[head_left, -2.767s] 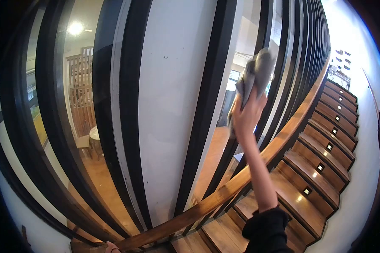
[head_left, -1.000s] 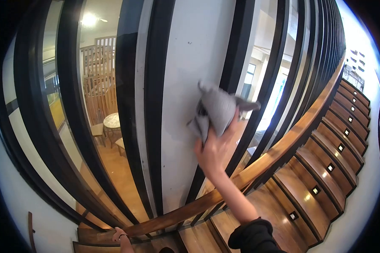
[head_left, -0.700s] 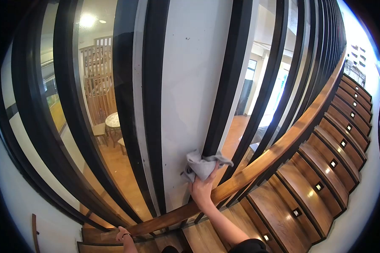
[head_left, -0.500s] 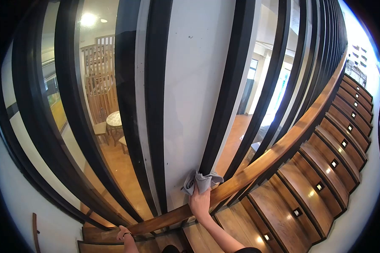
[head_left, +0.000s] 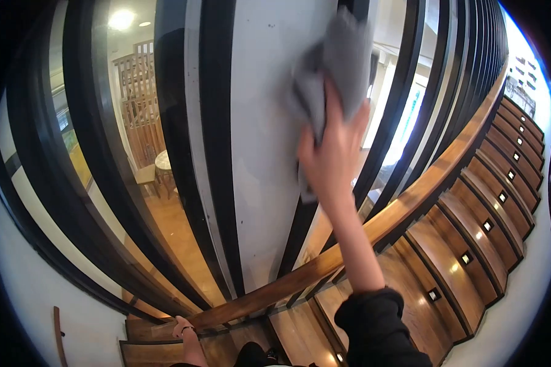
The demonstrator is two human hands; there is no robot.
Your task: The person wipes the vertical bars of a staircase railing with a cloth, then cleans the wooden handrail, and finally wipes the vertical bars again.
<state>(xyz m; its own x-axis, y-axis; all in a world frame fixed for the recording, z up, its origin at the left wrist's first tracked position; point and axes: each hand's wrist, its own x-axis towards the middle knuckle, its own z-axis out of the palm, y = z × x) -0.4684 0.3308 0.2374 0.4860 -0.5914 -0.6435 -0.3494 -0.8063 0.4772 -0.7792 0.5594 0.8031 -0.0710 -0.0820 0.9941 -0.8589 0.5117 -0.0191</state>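
Observation:
A grey cloth (head_left: 343, 55), blurred by motion, is wrapped around a black vertical bar (head_left: 297, 235) in the upper middle. My right hand (head_left: 333, 147) holds the cloth against this bar, its arm stretched upward over the wooden handrail (head_left: 300, 275). Low on the left, my left hand (head_left: 182, 326) rests on the lower end of the handrail, its fingers curled over the wood. A dark band circles the left wrist.
Wooden stairs (head_left: 431, 254) with small riser lights climb to the right. More black bars (head_left: 174, 140) stand on the left, and a white column (head_left: 263, 140) is behind them. Through the gaps show a round table (head_left: 163, 161) and a bench (head_left: 146, 175).
My right hand has moved up along the bar with the cloth, from just above the handrail. More of the right sleeve shows. My left hand stays on the rail.

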